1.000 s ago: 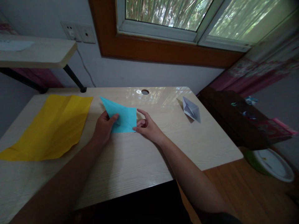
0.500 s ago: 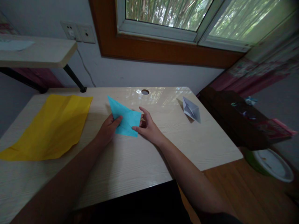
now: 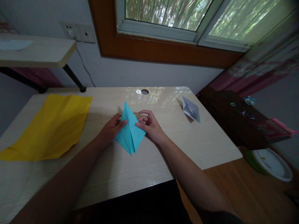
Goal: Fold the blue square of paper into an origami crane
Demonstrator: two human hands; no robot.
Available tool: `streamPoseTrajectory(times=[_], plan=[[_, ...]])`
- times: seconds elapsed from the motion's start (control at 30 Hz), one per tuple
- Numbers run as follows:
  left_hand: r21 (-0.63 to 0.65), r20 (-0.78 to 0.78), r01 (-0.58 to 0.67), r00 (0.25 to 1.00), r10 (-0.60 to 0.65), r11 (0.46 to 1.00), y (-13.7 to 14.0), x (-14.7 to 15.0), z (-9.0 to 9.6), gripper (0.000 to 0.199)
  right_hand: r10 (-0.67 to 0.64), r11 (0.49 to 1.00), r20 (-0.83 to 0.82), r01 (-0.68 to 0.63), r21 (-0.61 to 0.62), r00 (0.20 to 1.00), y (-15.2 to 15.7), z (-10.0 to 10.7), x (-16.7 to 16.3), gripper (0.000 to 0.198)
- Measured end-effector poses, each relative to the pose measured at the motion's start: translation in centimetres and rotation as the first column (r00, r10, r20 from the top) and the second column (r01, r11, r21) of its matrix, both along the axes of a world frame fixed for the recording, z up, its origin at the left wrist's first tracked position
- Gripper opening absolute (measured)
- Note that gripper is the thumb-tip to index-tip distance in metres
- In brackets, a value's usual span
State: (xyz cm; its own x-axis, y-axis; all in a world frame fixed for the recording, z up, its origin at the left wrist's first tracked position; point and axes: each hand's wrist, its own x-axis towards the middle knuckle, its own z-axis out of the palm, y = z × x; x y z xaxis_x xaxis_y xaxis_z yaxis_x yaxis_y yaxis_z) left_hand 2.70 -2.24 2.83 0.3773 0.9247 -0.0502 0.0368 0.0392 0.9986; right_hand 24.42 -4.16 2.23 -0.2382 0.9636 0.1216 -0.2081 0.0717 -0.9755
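A folded sheet of light blue paper (image 3: pixel 130 133), kite-shaped with a split at its lower point, is held just above the desk between both hands. My left hand (image 3: pixel 115 126) pinches its left side, thumb on the front face and fingers behind. On the right edge, my right hand (image 3: pixel 149 124) grips the paper with the thumb in front; its index finger is raised and curved away. Part of the fingers is hidden behind the paper.
Yellow paper (image 3: pixel 53 124) lies on the left of the desk (image 3: pixel 191 149). A folded white paper boat (image 3: pixel 191 109) sits at the right. A raised shelf (image 3: pixel 46 51) stands at the back left; a round basin (image 3: pixel 272 163) is beyond the right edge.
The blue paper has turned from a slanted position to point upward, showing a kite shape with a centre split. My right hand has shifted slightly, still on its right edge.
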Motion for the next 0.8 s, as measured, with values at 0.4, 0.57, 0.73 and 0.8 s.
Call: streamPoseTrajectory(times=[0.4,0.57,0.73,0.8], plan=[[-0.017,0.069,-0.028,0.997,0.029,0.999,-0.35,0.21,-0.21,0.085,-0.052,0.999,0.016,0.052,-0.006,0.999,0.22,-0.35,-0.17,0.056],[0.042,0.019,-0.041,0.999,0.040,0.998,-0.35,0.26,-0.47,0.081,-0.061,0.998,0.022,0.061,0.034,0.998,0.25,-0.74,-0.22,0.051],[0.045,-0.002,-0.040,0.999,0.040,0.998,-0.39,0.30,-0.51,0.081,-0.080,0.996,0.101,0.075,0.053,0.992,0.13,-0.70,-0.29,0.049],[0.041,-0.006,-0.049,0.999,0.049,0.998,-0.38,0.29,-0.57,0.081,-0.079,0.995,0.119,0.072,0.063,0.990,0.08,-0.75,-0.33,0.047]])
